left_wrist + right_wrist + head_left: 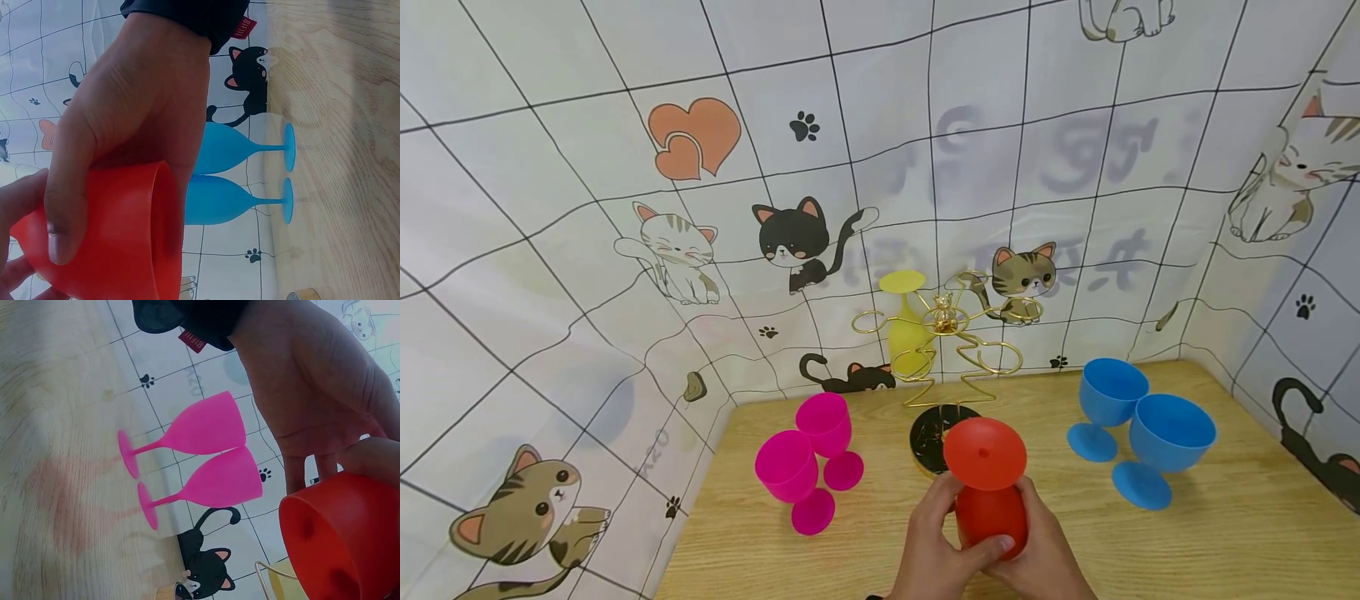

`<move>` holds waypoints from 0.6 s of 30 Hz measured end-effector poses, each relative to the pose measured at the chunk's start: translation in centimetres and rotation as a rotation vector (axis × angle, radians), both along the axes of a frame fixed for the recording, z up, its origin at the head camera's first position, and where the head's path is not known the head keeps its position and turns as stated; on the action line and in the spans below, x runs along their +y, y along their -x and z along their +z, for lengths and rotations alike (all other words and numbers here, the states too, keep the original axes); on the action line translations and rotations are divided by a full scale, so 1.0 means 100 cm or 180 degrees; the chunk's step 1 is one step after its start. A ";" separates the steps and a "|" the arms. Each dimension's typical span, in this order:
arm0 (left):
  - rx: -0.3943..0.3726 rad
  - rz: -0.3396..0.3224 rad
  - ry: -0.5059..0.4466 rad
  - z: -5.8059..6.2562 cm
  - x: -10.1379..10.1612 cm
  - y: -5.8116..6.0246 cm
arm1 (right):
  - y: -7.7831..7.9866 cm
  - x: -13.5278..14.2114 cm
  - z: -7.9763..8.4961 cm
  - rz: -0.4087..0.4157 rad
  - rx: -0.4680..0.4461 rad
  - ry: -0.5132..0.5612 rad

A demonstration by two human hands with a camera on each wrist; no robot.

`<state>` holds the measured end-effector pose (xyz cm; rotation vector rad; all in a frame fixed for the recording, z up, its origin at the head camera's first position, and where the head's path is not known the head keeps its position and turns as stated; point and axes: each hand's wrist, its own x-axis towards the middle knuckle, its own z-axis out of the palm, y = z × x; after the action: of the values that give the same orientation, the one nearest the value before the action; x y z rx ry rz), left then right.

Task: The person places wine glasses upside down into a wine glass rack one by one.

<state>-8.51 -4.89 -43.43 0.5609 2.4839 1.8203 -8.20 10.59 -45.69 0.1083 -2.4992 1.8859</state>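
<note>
A red plastic goblet (pixel 992 521) is held upside down between both hands, its round foot on top. My left hand (pixel 928 546) grips the bowl from the left, the thumb laid across its surface. From the other side my right hand (pixel 1048 546) grips the same bowl. In the left wrist view the goblet's rim (pixel 164 231) faces the tabletop; in the right wrist view its hollow inside (pixel 315 540) shows. Just beyond stands a gold wire goblet rack (pixel 946 317) with a black round base (pixel 928 442). One yellow goblet (pixel 906 337) hangs inverted on its left side.
Two pink goblets (pixel 786 467) stand upright on the wooden table (pixel 722 550) at the left. Two blue goblets (pixel 1172 433) stand upright at the right. A cat-printed white sheet (pixel 880 167) covers the walls behind and on both sides.
</note>
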 end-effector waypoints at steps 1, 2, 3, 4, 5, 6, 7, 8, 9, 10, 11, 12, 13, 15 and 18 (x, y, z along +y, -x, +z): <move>0.0020 0.0001 0.0007 0.000 0.000 0.000 | 0.000 0.000 0.000 0.0000 0.0042 0.0012; 0.0038 0.0005 0.0015 0.000 0.000 0.000 | 0.000 0.000 0.000 -0.0005 0.0073 0.0033; 0.0056 0.0009 0.0025 0.000 0.000 0.000 | 0.000 0.000 0.000 -0.0001 0.0112 0.0047; 0.0074 0.0016 0.0037 0.000 0.001 0.000 | 0.000 0.000 -0.001 -0.0007 0.0125 0.0060; 0.0074 0.0021 0.0042 0.001 0.001 0.000 | 0.000 0.000 -0.001 -0.0004 0.0151 0.0057; 0.0061 0.0028 0.0047 0.001 0.001 0.000 | 0.000 0.000 -0.001 -0.0010 0.0162 0.0059; 0.0045 0.0037 0.0051 0.001 0.002 0.000 | 0.000 0.000 -0.001 -0.0020 0.0138 0.0070; 0.0021 0.0041 0.0049 0.001 0.002 -0.001 | 0.000 0.000 -0.001 -0.0040 0.0117 0.0073; -0.0006 0.0041 0.0046 0.001 0.002 -0.001 | 0.000 -0.001 -0.001 -0.0050 0.0114 0.0065; -0.0026 0.0040 0.0049 0.002 0.002 -0.001 | -0.001 -0.001 -0.001 -0.0055 0.0136 0.0037; -0.0052 0.0028 0.0047 0.002 0.002 -0.001 | -0.001 -0.001 -0.001 -0.0054 0.0206 0.0001; -0.0066 0.0010 0.0052 0.002 0.001 -0.001 | -0.001 -0.001 0.000 -0.0067 0.0224 -0.0011; -0.0065 -0.0015 0.0058 0.002 0.001 -0.001 | -0.002 -0.001 0.000 -0.0076 0.0256 -0.0025; -0.0037 -0.0080 0.0072 0.002 -0.001 -0.001 | -0.002 0.000 0.001 -0.0072 0.0313 -0.0057; 0.0140 -0.0171 0.0110 0.000 -0.004 0.001 | -0.002 0.002 0.004 -0.0025 0.0263 -0.0005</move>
<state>-8.57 -5.29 -43.43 0.6662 2.4969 1.7618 -8.01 10.76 -45.28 0.1726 -2.4439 1.8369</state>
